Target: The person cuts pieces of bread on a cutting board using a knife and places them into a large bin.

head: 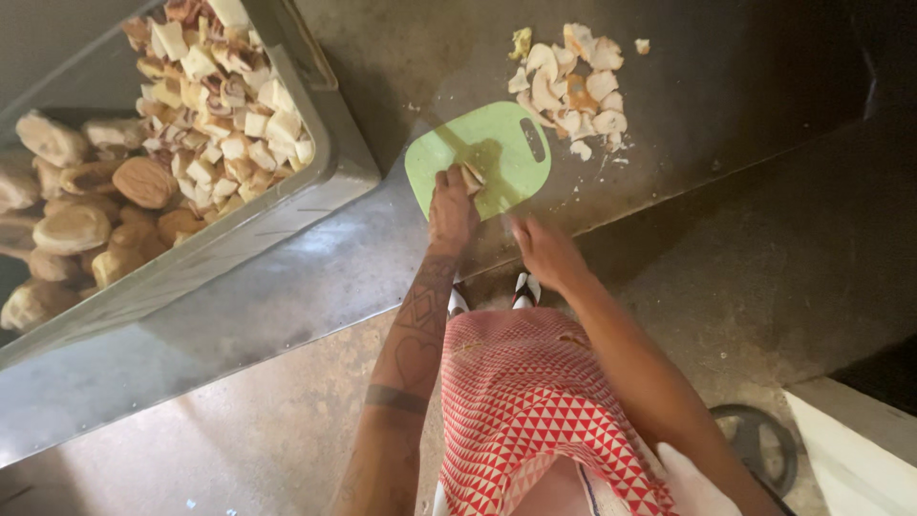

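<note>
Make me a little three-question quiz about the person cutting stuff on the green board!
1. True or false: the left hand presses a pale piece on the green cutting board.
2. Where is the heap of pale scraps? A) on the surface just past the board B) inside the grey crate
3. Fill in: the crate holds cut chunks and whole brown ____.

Key: 1 true; 2 A; 3 lumps, kind unclear. The right hand is blurred.

The grey crate [330,158] of bread runs off the left and top edges. The right hand [544,250] is motion-blurred, its fingertips indistinct.
</note>
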